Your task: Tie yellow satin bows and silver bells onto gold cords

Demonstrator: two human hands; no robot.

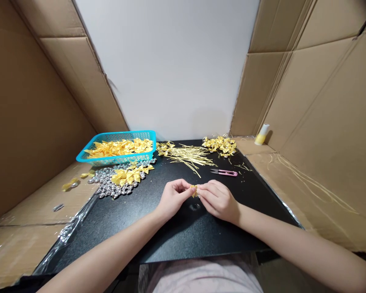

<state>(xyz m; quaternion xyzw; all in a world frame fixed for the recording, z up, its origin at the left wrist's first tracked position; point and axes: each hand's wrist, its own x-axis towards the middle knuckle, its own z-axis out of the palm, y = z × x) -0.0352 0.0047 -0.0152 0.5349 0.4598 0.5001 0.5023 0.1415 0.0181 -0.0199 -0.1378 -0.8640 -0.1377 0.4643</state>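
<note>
Left grip [174, 199], right grip [218, 200] in pinch

Small handicraft workspace, with cardboard walls [332, 93], black tabletop [116, 232], thread snips [229, 173], basket [118, 158] of yellow ribbon pieces [118, 148]

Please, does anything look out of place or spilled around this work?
Yes, slightly. On the cardboard at left, some yellow pieces and a silvery scrap lie outside the blue basket, off the black tabletop. Short yellow strands lie scattered right of the pink snips, away from the main bundle. Nothing looks clearly damaged.
</note>
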